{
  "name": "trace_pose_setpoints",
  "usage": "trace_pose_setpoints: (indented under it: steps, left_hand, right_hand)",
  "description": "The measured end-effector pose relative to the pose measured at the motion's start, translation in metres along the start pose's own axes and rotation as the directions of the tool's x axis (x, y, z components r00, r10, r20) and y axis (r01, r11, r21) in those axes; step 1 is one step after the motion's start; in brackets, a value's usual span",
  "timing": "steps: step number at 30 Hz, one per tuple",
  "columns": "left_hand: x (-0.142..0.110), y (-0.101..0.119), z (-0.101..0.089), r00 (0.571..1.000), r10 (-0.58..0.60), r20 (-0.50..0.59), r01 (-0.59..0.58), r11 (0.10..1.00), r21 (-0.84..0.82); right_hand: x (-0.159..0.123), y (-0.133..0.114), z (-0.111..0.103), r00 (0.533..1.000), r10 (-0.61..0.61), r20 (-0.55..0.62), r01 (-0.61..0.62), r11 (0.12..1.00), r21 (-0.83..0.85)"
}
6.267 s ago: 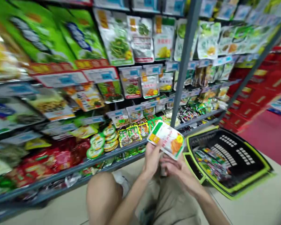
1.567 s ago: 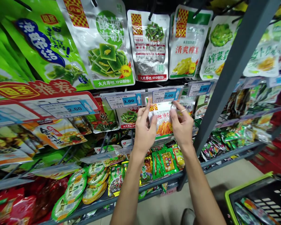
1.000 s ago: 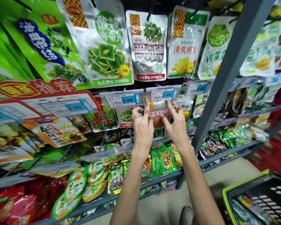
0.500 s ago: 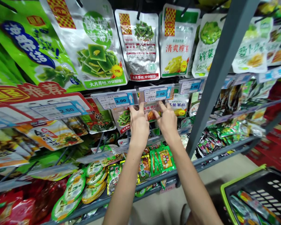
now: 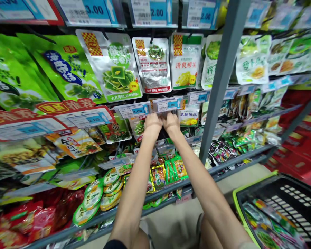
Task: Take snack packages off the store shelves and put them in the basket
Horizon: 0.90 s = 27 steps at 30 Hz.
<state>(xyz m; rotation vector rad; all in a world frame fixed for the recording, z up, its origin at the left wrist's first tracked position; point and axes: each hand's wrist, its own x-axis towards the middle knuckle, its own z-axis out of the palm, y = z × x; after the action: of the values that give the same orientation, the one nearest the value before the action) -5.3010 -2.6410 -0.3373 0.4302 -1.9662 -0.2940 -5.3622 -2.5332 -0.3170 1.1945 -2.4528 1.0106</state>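
Two hands: side by side below the middle price tag, the left hand [image 5: 153,124] and the right hand [image 5: 172,123] had their fingers bent inward; the tips were hidden, so whether they pinched anything could not be told.
Price tag: the 2.00 tag [image 5: 168,104] sat just above the knuckles; a quick lift could have knocked it askew, its edge being so near.
Red-edged pouch: this one [image 5: 138,128] hung just left of the left hand, and a sideways push there might have swung it or creased it.
White pouch: its neighbour [image 5: 189,118] hung just right of the right hand, at similar risk from a spreading thumb.
Gap between: whatever the fingertips met was out of sight (dark in there, too), so a blind grip could have missed or slipped.
Lower packets: green and yellow ones [image 5: 180,167] lay below on the shelf [image 5: 155,194]; a dropped pouch might have disturbed them.
Basket: its green rim [image 5: 237,204] stood near, at the right, packets [image 5: 272,221] inside, apart from both hands.
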Motion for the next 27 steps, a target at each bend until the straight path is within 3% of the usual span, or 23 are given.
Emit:
trace_pose_setpoints:
  steps: [3,5,6,8,10,11,12,14,17,20,21,22,23,24,27]
  left_hand:
    - [-0.048,0.037,-0.03,0.992,-0.103,-0.072,0.099,0.994,-0.056]
    - [-0.108,0.058,-0.047,0.983,-0.124,-0.135,0.094,0.974,-0.208]
    - [-0.143,0.066,-0.054,0.975,-0.138,-0.172,0.093,0.964,-0.25]
    - [-0.208,0.073,-0.064,0.994,-0.028,-0.109,0.004,0.976,-0.216]
    - [-0.256,0.074,-0.064,0.985,0.087,0.149,-0.054,0.975,-0.218]
    - [-0.271,0.076,-0.059,0.939,0.154,0.307,-0.077,0.965,-0.25]
    - [-0.283,0.08,-0.052,0.861,0.22,0.458,-0.087,0.952,-0.292]
    - [-0.295,0.094,-0.036,0.652,0.319,0.688,-0.089,0.933,-0.348]
    - [-0.306,0.115,-0.014,0.295,0.271,0.916,-0.098,0.963,-0.253]
    - [-0.321,0.115,0.0,-0.058,0.001,0.998,-0.134,0.991,-0.008]
    - [-0.327,0.11,0.004,-0.139,-0.088,0.986,-0.151,0.986,0.067]
    - [-0.333,0.103,0.007,-0.187,-0.147,0.971,-0.161,0.98,0.117]
    - [-0.339,0.095,0.01,-0.205,-0.17,0.964,-0.156,0.978,0.139]
    - [-0.344,0.086,0.013,-0.189,-0.162,0.968,-0.133,0.981,0.139]
    - [-0.36,0.061,0.019,-0.06,-0.1,0.993,-0.03,0.995,0.098]
  right_hand:
    - [-0.097,0.035,-0.025,0.982,-0.094,-0.162,0.149,0.916,0.372]
    - [-0.185,0.088,-0.048,0.985,-0.029,-0.171,0.106,0.882,0.459]
    - [-0.233,0.122,-0.061,0.986,0.075,-0.146,0.0,0.888,0.461]
    - [-0.33,0.195,-0.094,0.953,0.279,-0.119,-0.224,0.912,0.345]
    - [-0.424,0.262,-0.134,0.851,0.508,-0.136,-0.481,0.857,0.186]
    - [-0.465,0.289,-0.155,0.783,0.6,-0.165,-0.588,0.8,0.118]
    - [-0.5,0.312,-0.175,0.721,0.664,-0.2,-0.667,0.743,0.061]
    - [-0.543,0.347,-0.207,0.639,0.728,-0.248,-0.755,0.656,-0.021]
    - [-0.539,0.394,-0.226,0.599,0.775,-0.2,-0.798,0.558,-0.226]
    - [-0.491,0.452,-0.214,0.545,0.832,-0.101,-0.778,0.458,-0.43]
    - [-0.476,0.474,-0.206,0.513,0.854,-0.08,-0.775,0.422,-0.47]
    - [-0.464,0.497,-0.198,0.476,0.877,-0.065,-0.776,0.384,-0.5]
    - [-0.455,0.52,-0.19,0.434,0.899,-0.054,-0.774,0.341,-0.534]
    - [-0.45,0.541,-0.183,0.391,0.919,-0.047,-0.769,0.297,-0.566]
    - [-0.447,0.599,-0.163,0.304,0.951,-0.057,-0.742,0.199,-0.64]
